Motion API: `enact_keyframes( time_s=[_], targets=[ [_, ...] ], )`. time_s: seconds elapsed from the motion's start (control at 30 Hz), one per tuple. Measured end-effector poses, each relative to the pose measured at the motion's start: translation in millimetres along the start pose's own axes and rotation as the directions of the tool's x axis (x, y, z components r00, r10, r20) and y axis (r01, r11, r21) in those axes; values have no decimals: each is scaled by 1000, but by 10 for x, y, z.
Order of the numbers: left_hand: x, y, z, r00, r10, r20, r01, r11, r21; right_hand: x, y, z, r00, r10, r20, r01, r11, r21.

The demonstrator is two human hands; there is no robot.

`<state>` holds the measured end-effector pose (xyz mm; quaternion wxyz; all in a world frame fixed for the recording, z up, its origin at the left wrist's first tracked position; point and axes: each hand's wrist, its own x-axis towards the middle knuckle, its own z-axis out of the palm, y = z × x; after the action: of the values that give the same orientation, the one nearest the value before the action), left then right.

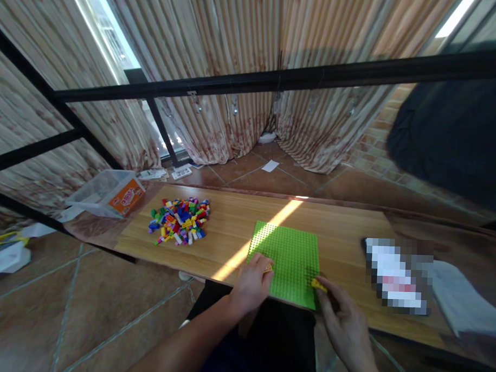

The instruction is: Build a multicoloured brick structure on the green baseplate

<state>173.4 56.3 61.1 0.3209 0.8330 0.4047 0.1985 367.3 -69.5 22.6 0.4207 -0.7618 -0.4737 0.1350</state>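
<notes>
A green studded baseplate [288, 260] lies flat near the front edge of a wooden tabletop [344, 233]. My left hand [250, 286] rests on the plate's near left corner, fingers curled around a small yellow-orange brick [268, 268]. At the plate's near right corner my right hand [345, 319] pinches a yellow brick [318, 285] against the edge. A heap of several mixed-colour bricks [179, 220] sits on the table's left part, well away from both hands.
A clear plastic box with an orange label [109, 193] lies tipped at the table's left end. A white, blurred-out object [397, 275] sits right of the plate. A black metal frame [276, 78] crosses overhead. Curtains hang behind; tiled floor lies below.
</notes>
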Motion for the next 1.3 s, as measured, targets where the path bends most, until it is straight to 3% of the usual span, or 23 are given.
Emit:
enact_keyframes(
  time_s=[0.23,0.63,0.7,0.87,1.07,1.17,1.3],
  targets=[
    [10,-39,6,1000,-20,-22,19,1000,-15,72,-78,-39,996,51,72,-55,997,49],
    [19,-245,-93,998,53,45,-45,985,-168,71,-173,151,973,219,-70,-221,975,-20],
    [6,-339,-168,999,30,35,-23,983,-181,91,-250,270,979,194,-69,-196,980,-18],
    [33,-720,-463,999,-9,-32,5,991,-132,170,-615,779,999,-10,-49,9,999,-32],
    [138,-1103,-864,990,-77,-121,69,995,-69,359,-997,1292,999,-29,-44,26,998,-51],
    [163,-1182,-970,986,-94,-136,87,994,-62,437,-1082,1407,998,-47,-29,45,997,-68],
    [166,-1207,-1030,993,-70,-100,61,994,-91,494,-1087,1366,998,-51,26,52,998,-26]
  ],
)
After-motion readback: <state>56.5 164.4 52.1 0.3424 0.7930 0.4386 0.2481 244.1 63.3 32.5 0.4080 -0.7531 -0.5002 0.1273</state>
